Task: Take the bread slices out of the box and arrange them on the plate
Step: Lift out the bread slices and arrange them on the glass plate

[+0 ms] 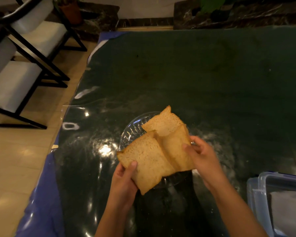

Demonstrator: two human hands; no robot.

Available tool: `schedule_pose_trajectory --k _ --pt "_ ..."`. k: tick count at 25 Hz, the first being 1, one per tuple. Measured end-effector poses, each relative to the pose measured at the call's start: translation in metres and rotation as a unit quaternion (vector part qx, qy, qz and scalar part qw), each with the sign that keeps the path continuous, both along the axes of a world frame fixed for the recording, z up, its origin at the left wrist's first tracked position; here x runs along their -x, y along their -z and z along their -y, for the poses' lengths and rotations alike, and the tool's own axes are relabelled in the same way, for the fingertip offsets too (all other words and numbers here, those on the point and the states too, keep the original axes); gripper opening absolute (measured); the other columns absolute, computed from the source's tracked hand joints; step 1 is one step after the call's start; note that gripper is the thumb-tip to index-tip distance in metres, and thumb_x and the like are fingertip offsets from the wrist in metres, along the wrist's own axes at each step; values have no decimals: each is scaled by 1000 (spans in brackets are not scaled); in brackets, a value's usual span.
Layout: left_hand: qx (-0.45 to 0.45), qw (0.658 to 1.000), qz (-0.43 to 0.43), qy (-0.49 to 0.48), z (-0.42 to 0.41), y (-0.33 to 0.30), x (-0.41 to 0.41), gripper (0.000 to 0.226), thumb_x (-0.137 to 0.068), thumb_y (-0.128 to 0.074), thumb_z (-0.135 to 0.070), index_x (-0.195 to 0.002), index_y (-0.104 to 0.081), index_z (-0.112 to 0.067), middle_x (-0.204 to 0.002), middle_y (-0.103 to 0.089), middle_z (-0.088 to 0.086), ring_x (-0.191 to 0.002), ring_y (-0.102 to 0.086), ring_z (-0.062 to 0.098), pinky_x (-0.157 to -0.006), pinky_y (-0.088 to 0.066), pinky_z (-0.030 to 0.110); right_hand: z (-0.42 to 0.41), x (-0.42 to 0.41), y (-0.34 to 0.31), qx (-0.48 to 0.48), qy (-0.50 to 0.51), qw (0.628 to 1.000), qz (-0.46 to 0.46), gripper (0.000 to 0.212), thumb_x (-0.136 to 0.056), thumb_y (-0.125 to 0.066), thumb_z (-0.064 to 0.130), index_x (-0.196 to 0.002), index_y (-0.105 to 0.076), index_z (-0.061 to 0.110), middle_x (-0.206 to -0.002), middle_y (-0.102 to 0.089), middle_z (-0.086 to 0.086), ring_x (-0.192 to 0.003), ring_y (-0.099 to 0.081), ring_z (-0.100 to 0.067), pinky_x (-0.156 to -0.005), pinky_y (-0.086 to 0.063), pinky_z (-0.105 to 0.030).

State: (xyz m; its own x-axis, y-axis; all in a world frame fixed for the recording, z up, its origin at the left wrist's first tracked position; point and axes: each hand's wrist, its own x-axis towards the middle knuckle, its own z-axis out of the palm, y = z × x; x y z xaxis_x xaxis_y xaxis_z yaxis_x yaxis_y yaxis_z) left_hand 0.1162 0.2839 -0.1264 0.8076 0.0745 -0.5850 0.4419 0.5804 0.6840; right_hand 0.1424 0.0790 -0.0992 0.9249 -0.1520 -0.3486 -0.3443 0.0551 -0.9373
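Three brown bread slices overlap above a clear glass plate (132, 132) on the dark table. My left hand (125, 178) grips the nearest slice (143, 159) by its lower left edge, thumb on top. My right hand (202, 154) pinches the middle slice (174, 147) at its right edge. The far slice (162, 122) lies tilted over the plate's back part, partly under the middle one. Whether the held slices touch the plate is hidden. The clear plastic box (261, 190) with a blue rim stands at the lower right, its inside mostly out of view.
The table (195, 74) has a dark green cover under glossy plastic, with a blue edge on the left. Two white-cushioned chairs with black frames (24, 69) stand on the tiled floor at the left. A dark marble ledge with plants runs along the back.
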Motion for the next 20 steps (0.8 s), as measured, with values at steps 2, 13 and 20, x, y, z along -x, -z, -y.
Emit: schedule_pose_trajectory --k 2,13,20 --pt "18 999 9 -27 -14 0 1 38 -76 -57 -17 -114 -56 -21 -108 -71 6 -93 -69 23 -60 -58 40 17 -4 1 -46 21 998 -24 16 -86 -56 12 -97 -63 21 -77 -73 3 -71 -70 -11 -52 -53 -23" --pt "20 996 37 -77 -39 -7 3 49 -78 -51 -23 -127 -47 -19 -118 -63 9 -98 -66 24 -69 -59 40 33 1 28 -166 -6 982 -88 21 -84 -56 12 -88 -67 29 -84 -75 7 -78 -70 -12 -52 -55 -25" --pt "15 997 29 -71 -38 -5 8 38 -76 -53 -23 -114 -55 -23 -119 -62 10 -100 -64 25 -72 -58 42 33 2 48 -8 22 996 -82 21 -85 -58 14 -92 -60 34 -97 -67 2 -88 -64 -14 -62 -49 -29"
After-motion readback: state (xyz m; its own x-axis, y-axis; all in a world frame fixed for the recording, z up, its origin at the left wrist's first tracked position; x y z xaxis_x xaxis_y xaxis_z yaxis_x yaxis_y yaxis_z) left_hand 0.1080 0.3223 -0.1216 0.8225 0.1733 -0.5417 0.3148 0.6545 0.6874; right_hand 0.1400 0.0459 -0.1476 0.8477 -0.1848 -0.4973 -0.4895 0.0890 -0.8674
